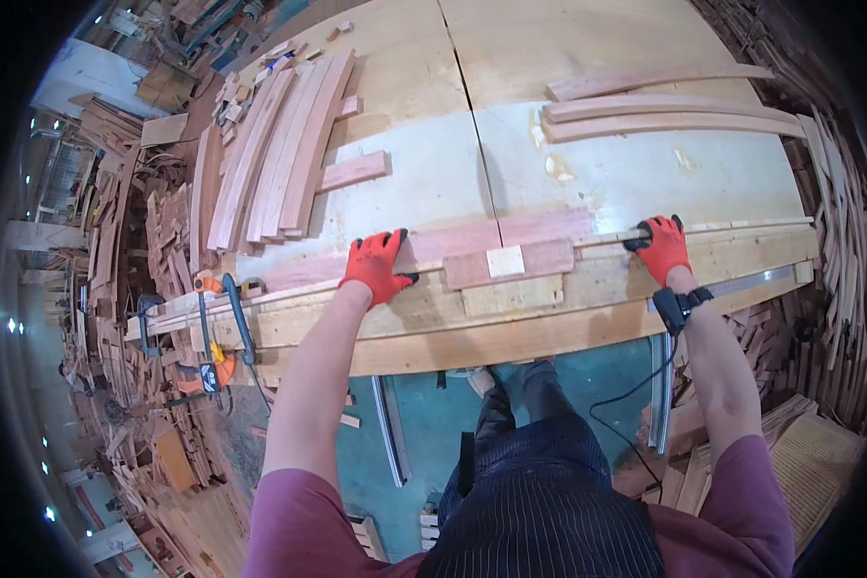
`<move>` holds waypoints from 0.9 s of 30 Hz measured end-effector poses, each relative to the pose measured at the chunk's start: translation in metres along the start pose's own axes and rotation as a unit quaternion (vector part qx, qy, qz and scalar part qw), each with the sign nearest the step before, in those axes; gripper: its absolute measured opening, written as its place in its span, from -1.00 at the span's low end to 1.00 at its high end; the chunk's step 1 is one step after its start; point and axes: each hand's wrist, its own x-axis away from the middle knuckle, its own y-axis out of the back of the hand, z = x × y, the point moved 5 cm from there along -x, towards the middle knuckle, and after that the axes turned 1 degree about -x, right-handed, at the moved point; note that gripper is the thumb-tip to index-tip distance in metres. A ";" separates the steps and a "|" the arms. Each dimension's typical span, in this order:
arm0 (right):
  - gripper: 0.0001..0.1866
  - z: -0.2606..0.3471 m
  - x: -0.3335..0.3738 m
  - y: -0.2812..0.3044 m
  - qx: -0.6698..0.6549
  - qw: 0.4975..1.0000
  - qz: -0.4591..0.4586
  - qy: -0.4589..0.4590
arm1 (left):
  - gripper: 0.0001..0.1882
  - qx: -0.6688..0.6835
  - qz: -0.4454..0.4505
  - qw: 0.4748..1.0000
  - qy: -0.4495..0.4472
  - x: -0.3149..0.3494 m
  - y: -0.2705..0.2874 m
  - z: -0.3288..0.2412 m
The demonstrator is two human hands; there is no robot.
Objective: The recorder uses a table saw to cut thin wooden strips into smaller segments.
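Both my hands wear red gloves with dark fingertips. My left hand (pixel 379 265) straddles a long thin wooden strip (pixel 602 238) along the near edge of the bench, fingers on its far side and thumb on its near side. Farther right, my right hand (pixel 663 252) has its fingers curled over the same strip. Between them a reddish wooden block (pixel 467 268) lies at the strip, bearing a small pale square (pixel 506 260). A pale board (pixel 513 296) shows just below the block. Beyond the strip lies a flat pinkish board (pixel 539 227).
Curved reddish boards (pixel 299 154) are stacked at the left of the bench top (pixel 405 125); more curved pieces (pixel 665 114) lie at the far right. Clamps (pixel 223 328) grip the bench's left end. Wood scraps (pixel 173 231) pile up on both sides. A black cable (pixel 636 390) hangs from my right wrist.
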 end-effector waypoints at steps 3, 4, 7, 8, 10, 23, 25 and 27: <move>-0.45 -0.003 -0.004 -0.003 0.008 1.000 0.017 -0.005 | -0.05 0.043 0.066 0.997 -0.006 -0.004 0.025 0.005; -0.45 -0.006 -0.006 -0.004 0.010 1.000 0.028 -0.005 | -0.10 0.064 0.080 0.994 0.032 -0.007 0.037 0.010; -0.40 0.000 -0.018 0.002 -0.003 0.995 0.097 -0.003 | -0.09 0.054 0.063 0.993 0.089 -0.012 0.022 0.069; -0.38 0.006 -0.024 0.008 -0.016 0.989 0.145 -0.011 | -0.13 0.029 0.082 0.989 0.118 -0.012 0.016 0.082; -0.33 0.020 -0.039 0.016 -0.043 0.971 0.235 -0.025 | -0.17 0.025 0.080 0.993 0.088 -0.013 0.016 0.085; -0.38 0.136 -0.080 -0.046 -0.105 0.982 0.139 0.078 | -0.39 0.248 0.059 0.966 0.049 -0.019 0.042 0.139; -0.40 0.135 -0.074 -0.046 -0.106 0.982 0.144 0.060 | -0.41 0.298 -0.012 0.954 0.043 -0.027 0.062 0.148; -0.39 0.138 -0.078 -0.037 -0.093 0.984 0.146 0.052 | -0.36 0.353 -0.105 0.928 0.061 -0.040 0.084 0.173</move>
